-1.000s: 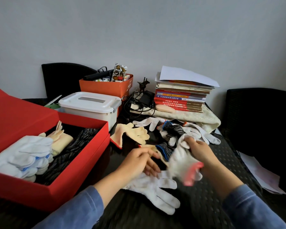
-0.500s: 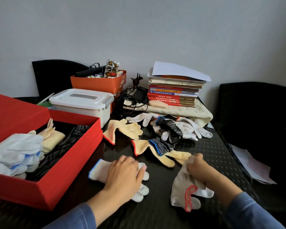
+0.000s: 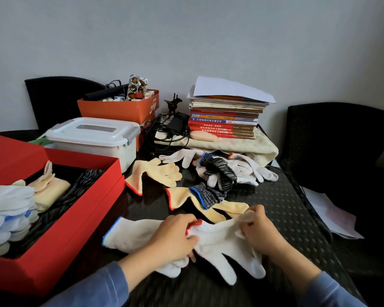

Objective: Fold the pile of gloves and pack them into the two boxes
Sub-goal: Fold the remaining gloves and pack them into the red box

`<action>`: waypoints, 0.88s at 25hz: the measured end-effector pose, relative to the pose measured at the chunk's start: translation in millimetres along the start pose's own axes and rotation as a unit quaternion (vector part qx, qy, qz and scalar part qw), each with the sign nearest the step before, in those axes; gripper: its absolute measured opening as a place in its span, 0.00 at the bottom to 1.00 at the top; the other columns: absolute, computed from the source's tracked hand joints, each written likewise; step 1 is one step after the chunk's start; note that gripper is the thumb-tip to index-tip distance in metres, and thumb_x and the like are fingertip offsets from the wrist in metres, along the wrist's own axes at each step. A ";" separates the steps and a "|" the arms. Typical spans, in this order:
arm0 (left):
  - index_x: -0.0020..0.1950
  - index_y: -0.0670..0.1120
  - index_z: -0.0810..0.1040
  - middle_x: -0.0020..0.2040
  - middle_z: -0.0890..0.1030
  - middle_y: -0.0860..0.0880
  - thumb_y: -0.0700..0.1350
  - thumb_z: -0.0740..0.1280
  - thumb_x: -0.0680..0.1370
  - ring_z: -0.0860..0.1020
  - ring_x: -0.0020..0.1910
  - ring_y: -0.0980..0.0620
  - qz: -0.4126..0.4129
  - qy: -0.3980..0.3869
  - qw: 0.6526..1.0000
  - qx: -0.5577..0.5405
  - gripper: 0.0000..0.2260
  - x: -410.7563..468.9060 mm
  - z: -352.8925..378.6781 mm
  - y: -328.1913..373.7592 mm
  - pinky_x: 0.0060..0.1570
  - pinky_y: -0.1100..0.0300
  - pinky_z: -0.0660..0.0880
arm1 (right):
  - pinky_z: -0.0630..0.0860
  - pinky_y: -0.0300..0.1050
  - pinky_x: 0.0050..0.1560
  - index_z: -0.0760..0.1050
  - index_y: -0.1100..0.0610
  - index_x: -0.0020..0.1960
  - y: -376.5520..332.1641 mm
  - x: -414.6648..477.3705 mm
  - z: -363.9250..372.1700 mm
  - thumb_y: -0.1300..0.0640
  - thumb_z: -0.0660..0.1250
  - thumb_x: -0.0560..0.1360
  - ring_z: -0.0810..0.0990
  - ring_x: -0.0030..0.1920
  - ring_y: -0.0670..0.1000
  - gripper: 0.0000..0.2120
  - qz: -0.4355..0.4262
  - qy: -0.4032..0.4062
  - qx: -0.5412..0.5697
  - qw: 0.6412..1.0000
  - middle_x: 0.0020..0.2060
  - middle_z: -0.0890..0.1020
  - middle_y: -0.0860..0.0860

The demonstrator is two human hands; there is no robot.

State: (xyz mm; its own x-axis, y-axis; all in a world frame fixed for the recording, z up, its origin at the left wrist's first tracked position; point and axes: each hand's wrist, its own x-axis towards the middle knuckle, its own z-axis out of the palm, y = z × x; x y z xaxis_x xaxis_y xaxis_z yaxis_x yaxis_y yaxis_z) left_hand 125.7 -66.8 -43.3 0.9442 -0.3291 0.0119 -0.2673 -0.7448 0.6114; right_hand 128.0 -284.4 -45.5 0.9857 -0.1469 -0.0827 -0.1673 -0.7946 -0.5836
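While the counter (image 3: pixel 286 207) carries the part-filled red box (image 3: pixel 91 202) at left | two white gloves (image 3: pixel 217 242) overlap near its front | left hand (image 3: pixel 173 237) pinches the upper cuff, right hand (image 3: pixel 261 232) grips its fingers | risk: uneven pull skews the pair, so the fold misaligns

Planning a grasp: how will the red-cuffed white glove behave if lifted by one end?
Likely floppy: the red-cuffed glove lies limp and creased between the left hand and right hand. Probably light, being thin knit. Its weave should hardly slip.
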 end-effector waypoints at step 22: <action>0.67 0.47 0.74 0.72 0.66 0.48 0.49 0.63 0.77 0.56 0.72 0.45 -0.049 0.078 0.936 0.341 0.18 221.9 -43.6 -11.8 0.68 0.54 0.58 | 0.64 0.43 0.27 0.70 0.49 0.39 -36.4 23.1 65.1 0.48 0.60 0.68 0.74 0.29 0.49 0.05 -0.317 0.125 -0.105 0.934 0.32 0.76 0.45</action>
State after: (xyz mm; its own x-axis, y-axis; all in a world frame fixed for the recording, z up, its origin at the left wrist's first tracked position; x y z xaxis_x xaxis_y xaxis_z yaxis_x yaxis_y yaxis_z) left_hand 346.7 -105.7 -13.3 0.9728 -0.1918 0.1295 -0.1894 -0.9814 -0.0308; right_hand 158.2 -220.5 -78.8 0.8572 0.2803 0.4320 0.4220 -0.8631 -0.2773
